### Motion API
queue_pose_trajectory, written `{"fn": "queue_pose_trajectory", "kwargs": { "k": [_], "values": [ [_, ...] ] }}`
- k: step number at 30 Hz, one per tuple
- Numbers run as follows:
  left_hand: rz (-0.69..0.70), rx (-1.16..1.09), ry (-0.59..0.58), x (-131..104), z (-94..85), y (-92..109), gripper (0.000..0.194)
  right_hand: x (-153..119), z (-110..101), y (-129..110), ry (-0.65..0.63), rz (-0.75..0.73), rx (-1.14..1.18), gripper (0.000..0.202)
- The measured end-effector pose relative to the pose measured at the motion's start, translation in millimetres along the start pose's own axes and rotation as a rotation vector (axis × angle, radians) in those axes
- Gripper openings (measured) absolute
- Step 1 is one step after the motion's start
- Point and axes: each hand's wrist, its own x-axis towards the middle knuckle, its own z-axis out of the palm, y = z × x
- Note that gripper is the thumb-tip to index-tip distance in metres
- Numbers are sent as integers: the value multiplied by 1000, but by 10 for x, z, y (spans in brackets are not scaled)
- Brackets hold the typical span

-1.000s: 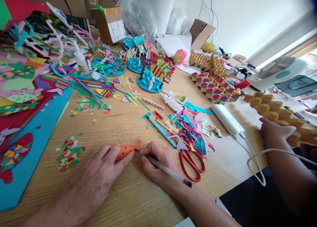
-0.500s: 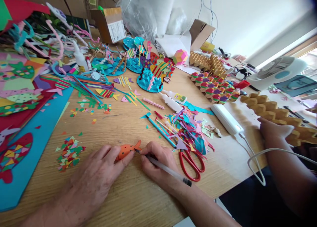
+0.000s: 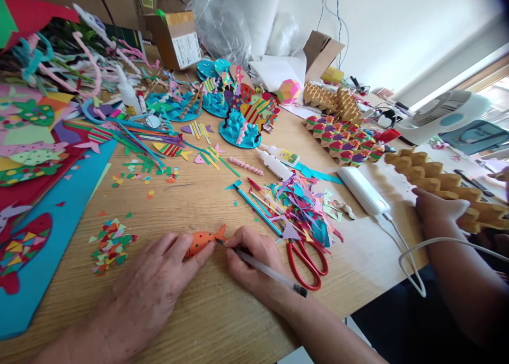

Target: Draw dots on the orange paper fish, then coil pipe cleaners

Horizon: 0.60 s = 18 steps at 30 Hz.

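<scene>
An orange paper fish [image 3: 202, 241] with dark dots lies on the wooden table [image 3: 207, 305], its tail to the right. My left hand [image 3: 159, 268] holds it down, fingers and thumb closed about its body and hiding part of it. In my right hand [image 3: 254, 258] a pen [image 3: 270, 271] with a clear barrel and black end is pinched, its tip at the fish's tail. Just right of that hand lie scissors [image 3: 308, 263] with red handles. To the left of my left hand is a pile of small coloured paper triangles [image 3: 113, 245].
Paper scraps [image 3: 312, 205], glue bottles [image 3: 274, 165] and a white power bank [image 3: 363, 191] with a cable lie to the right. Blue painted egg-carton pieces [image 3: 240, 131] stand farther back. Another person's hand [image 3: 437, 207] touches an egg carton [image 3: 441, 181]. Blue sheets [image 3: 59, 258] lie at left.
Almost nothing differs. Both hands, the pen and the fish keep their places; the view has shifted very slightly.
</scene>
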Motion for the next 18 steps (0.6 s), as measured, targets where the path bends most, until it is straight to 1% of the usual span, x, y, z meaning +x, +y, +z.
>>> {"fn": "queue_pose_trajectory", "kwargs": {
  "k": [4, 7, 12, 15, 18],
  "values": [
    [23, 15, -11, 9, -9, -27, 65, 3, 2, 2, 19, 4, -10, 10],
    [43, 2, -32, 21, -16, -42, 64, 3, -4, -5, -8, 6, -10, 9],
    [-7, -4, 3, 11, 26, -15, 66, 4, -10, -3, 0, 8, -12, 10],
    [-1, -2, 12, 3, 34, -2, 67, 2, -3, 9, -4, -2, -2, 10],
    [9, 14, -6, 3, 9, -1, 64, -2, 6, 17, 19, -4, -2, 10]
  ]
}}
